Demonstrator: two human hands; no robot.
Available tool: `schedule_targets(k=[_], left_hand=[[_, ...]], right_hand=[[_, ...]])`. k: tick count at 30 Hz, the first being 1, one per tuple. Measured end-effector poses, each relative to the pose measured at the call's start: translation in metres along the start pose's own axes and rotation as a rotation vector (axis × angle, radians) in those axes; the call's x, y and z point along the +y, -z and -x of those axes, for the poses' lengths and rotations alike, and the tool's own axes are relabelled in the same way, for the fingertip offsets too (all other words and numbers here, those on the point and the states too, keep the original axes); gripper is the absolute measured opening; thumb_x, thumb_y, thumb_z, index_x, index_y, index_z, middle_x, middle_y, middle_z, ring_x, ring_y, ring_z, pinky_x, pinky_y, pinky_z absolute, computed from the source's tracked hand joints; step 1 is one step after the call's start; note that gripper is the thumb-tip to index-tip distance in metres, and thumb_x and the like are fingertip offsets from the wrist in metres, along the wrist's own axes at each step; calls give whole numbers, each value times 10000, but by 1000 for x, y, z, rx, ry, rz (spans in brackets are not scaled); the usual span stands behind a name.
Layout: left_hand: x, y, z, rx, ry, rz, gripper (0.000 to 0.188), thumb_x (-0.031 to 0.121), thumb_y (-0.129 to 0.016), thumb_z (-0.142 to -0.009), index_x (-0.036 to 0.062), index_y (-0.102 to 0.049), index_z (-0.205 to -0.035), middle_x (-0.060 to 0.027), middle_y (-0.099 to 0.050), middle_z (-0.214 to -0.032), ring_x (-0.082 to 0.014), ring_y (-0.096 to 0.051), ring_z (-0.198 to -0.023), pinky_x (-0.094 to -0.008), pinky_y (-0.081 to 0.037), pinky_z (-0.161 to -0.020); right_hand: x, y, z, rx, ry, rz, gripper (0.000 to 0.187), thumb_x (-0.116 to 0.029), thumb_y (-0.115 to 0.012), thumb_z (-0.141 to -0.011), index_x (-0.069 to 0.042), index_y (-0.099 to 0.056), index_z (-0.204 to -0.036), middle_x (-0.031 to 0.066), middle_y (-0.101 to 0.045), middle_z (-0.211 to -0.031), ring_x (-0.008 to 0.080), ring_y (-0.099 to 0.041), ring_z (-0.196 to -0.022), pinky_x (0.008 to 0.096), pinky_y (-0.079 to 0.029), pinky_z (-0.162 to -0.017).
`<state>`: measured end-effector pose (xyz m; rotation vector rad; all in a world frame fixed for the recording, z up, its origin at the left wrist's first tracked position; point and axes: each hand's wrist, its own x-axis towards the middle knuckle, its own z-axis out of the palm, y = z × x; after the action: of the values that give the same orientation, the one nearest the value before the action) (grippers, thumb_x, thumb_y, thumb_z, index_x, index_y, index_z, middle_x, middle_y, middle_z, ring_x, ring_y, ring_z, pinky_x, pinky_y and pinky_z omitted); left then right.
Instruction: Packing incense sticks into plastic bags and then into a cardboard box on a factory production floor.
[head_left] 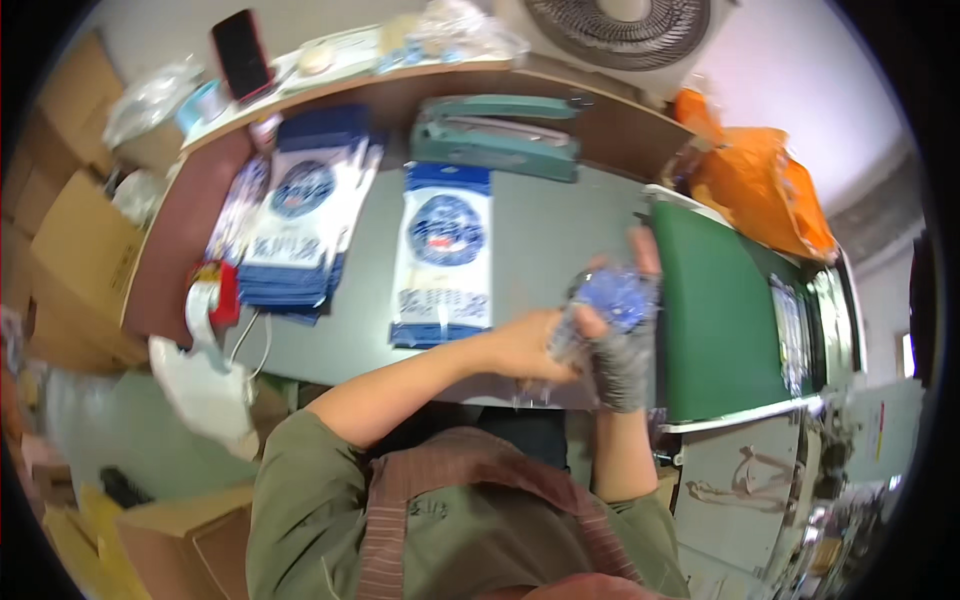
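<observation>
Both hands are at the right of the grey tabletop, close to the green surface. Between them is a clear plastic bundle with blue contents [612, 298], blurred so that I cannot name its exact kind. My right hand [622, 365], in a grey fingerless glove, is closed around it, thumb across the front. My bare left hand [535, 345] grips its lower left end, fingers partly hidden. Left of the hands lies a flat white-and-blue printed bag [442, 255]. A stack of similar bags [290, 225] lies farther left.
A teal hand-held-lever bag sealer [495, 140] stands at the back. A green belt-like surface [715, 310] borders the table's right, with an orange bag [765, 190] behind. A red tape dispenser [222, 292] sits at left. A phone [242, 55] and fan [625, 25] are beyond the rim.
</observation>
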<state>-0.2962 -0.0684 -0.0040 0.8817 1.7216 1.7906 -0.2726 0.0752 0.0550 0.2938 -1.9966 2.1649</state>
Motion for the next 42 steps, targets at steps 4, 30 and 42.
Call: schedule_targets(k=[4,30,42], left_hand=[[-18,-29,45,-215,236,464,384,261,-730,-825,8,-593,-1079,-63,-641,-931,-141,-601,-895,-289,-487,-808],[-40,239,237,809,72,-1202,278,168,-746,-777,28,-554,-921,-101,-553,-883,-244,-543,-846,-322,-442,-755],[-3,235,247,667,253,-1146,231,-47,-554,-822,9,-603,-1041,-162,-589,-910,-328,-589,-924,-347,-463,-797]], right_hand=[[25,23,-3,-209,3,124,661,-245,-786,-719,3,-528,-1275,161,-536,-1289,201,-552,-1121,322,-482,-900],[65,-56,33,-358,-563,-312,607,-138,-780,-686,-44,-501,-1217,94,-615,-911,185,-638,-794,352,-583,-721],[64,-38,47,-279,-554,-339,524,-169,-791,-671,-58,-544,-1120,78,-617,-869,180,-643,-762,336,-586,-691]])
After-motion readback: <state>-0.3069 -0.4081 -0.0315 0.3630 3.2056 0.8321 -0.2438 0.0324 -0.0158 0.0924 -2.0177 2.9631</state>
